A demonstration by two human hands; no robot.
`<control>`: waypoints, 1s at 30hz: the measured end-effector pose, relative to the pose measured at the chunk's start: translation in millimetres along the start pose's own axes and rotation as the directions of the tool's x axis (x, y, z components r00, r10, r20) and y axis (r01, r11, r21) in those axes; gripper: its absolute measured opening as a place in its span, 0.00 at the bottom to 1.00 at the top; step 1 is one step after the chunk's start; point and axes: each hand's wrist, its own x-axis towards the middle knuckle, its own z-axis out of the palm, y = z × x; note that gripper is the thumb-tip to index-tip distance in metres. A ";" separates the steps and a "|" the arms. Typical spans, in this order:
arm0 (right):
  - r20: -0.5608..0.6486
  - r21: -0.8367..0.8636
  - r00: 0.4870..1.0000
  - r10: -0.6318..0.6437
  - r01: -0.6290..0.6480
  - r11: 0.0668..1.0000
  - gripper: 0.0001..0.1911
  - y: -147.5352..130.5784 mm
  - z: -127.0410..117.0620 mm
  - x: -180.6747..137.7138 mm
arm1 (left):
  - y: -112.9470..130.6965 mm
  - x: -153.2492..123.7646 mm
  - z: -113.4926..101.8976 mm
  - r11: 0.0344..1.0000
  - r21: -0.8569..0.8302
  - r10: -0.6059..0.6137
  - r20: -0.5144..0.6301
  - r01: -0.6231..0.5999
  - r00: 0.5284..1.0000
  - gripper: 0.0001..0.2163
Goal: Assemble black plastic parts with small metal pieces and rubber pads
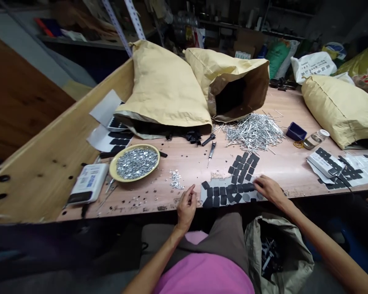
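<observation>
My left hand (186,207) is over the table's front edge, fingers curled and thumb drawn in; anything between the fingertips is too small to make out. Beside it is a small scatter of shiny metal pieces (176,179). My right hand (269,189) reaches down to the right end of a pale sheet (213,175) bearing rows of black rounded pads (223,191). Its bent fingertips meet at the last pad of a row, and whether they grip it is hidden. More black pads (244,166) lie just beyond the sheet.
A yellow bowl (135,163) of metal pieces and a white scale (88,183) stand left. Behind are a pile of metal pins (254,132), a pointed tool (212,153) and large paper sacks (168,90). A blue tray (296,132) and jar (315,139) are right; an open sack (297,261) stands below.
</observation>
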 end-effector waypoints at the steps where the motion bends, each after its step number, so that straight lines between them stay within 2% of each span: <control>1: 0.042 0.040 0.999 0.010 -0.011 0.999 0.10 4.1 -3.8 -21.6 | 0.9 0.7 -0.1 1.000 -0.017 -0.010 0.007 0.010 1.000 0.13; 5: 0.196 0.137 0.978 0.070 -0.098 0.986 0.11 24.6 -8.4 -103.2 | 4.4 4.1 1.3 0.997 -0.065 -0.041 0.015 0.042 0.999 0.13; 6: 0.206 0.124 0.973 0.101 -0.129 0.984 0.12 28.1 -8.1 -114.9 | 5.2 5.0 1.9 0.997 -0.069 -0.042 0.012 0.043 0.999 0.13; 8: 0.130 0.077 0.980 0.148 -0.159 0.984 0.16 28.8 -7.9 -119.6 | 6.7 6.3 2.8 0.996 -0.077 -0.037 0.009 0.038 0.999 0.13; 10: 0.004 0.053 0.992 0.127 -0.127 0.990 0.19 18.3 -8.2 -97.5 | 8.5 7.2 3.2 0.995 -0.088 -0.040 0.010 0.040 0.999 0.13; 12: -0.088 0.052 0.995 0.045 -0.041 0.998 0.22 -4.6 -7.1 -53.0 | 10.2 7.8 3.1 0.994 -0.097 -0.044 0.007 0.044 0.999 0.13; 14: -0.108 0.043 0.993 -0.050 0.055 0.998 0.23 -37.5 -1.9 3.8 | 11.4 8.2 3.0 0.994 -0.104 -0.029 0.003 0.029 1.000 0.14; 16: -0.072 0.005 0.995 -0.072 0.072 0.997 0.24 -75.6 8.5 61.6 | 11.3 8.6 3.1 0.995 -0.104 0.000 0.003 0.000 1.000 0.14; 19: 0.072 -0.043 0.988 0.140 -0.137 0.990 0.20 -128.4 27.5 129.5 | 9.3 9.5 3.4 0.996 -0.084 0.040 0.007 -0.040 0.999 0.14; 21: 0.077 -0.046 0.962 0.260 -0.257 0.965 0.15 -151.7 35.2 156.1 | 9.1 10.9 2.9 0.996 -0.063 0.057 0.019 -0.056 0.998 0.14; 24: 0.067 -0.037 0.942 0.329 -0.327 0.944 0.13 -162.9 33.5 169.5 | 16.6 15.7 -1.0 0.995 -0.021 0.099 0.028 -0.099 0.995 0.14; 26: 0.084 -0.030 0.940 0.331 -0.330 0.944 0.15 -159.5 26.0 163.7 | 27.8 21.9 -6.0 0.982 0.025 0.189 0.023 -0.190 0.982 0.15; 28: 0.072 0.049 0.951 0.302 -0.305 0.951 0.17 -154.6 17.5 147.4 | 41.3 30.4 -12.4 0.935 0.089 0.341 0.041 -0.343 0.939 0.17; 30: 0.036 0.195 0.973 0.227 -0.229 0.954 0.17 -152.4 11.2 123.2 | 52.5 39.9 -18.2 0.855 0.160 0.485 0.097 -0.494 0.869 0.17</control>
